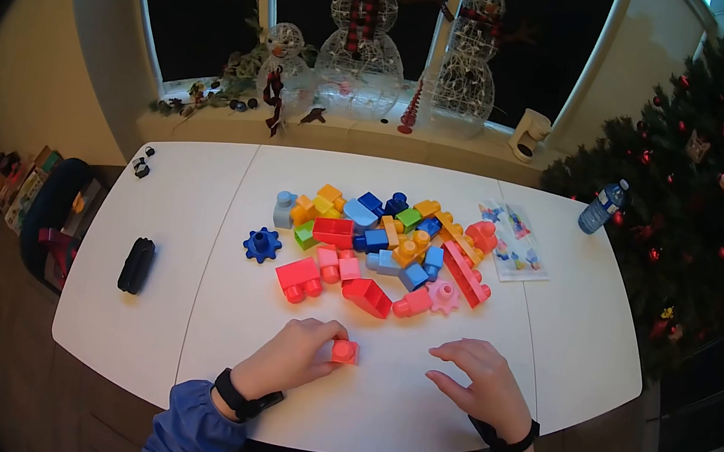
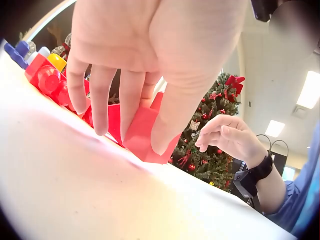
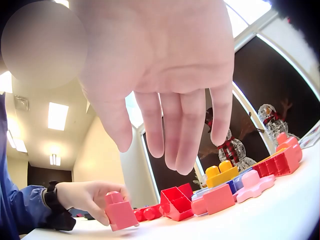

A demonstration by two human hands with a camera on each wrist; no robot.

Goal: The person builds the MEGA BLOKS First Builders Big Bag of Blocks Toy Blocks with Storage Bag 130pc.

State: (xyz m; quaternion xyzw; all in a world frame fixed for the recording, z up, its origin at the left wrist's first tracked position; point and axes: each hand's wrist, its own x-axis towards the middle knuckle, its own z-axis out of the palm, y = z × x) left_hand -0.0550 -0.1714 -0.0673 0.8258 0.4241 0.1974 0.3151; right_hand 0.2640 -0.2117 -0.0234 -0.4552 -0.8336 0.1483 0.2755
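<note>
A small red-pink toy block (image 1: 345,351) with a single stud on top stands at the table's near side. My left hand (image 1: 293,352) pinches it between thumb and fingers; in the right wrist view the block (image 3: 120,215) shows its stud upward, close over the tabletop. My right hand (image 1: 480,386) hovers to the right with nothing in it, fingers loosely bent and thumb apart. Ahead of both hands lies a loose pile of blocks, with a red open-bottomed block (image 1: 368,297), a pink gear piece (image 1: 443,297) and a red two-stud block (image 1: 299,279) nearest.
A blue gear (image 1: 262,244) sits left of the pile. Farther left lies a black case (image 1: 136,266). A printed picture sheet (image 1: 514,243) and a water bottle (image 1: 603,206) are at the far right. The white table's (image 1: 261,415) near edge runs by my body.
</note>
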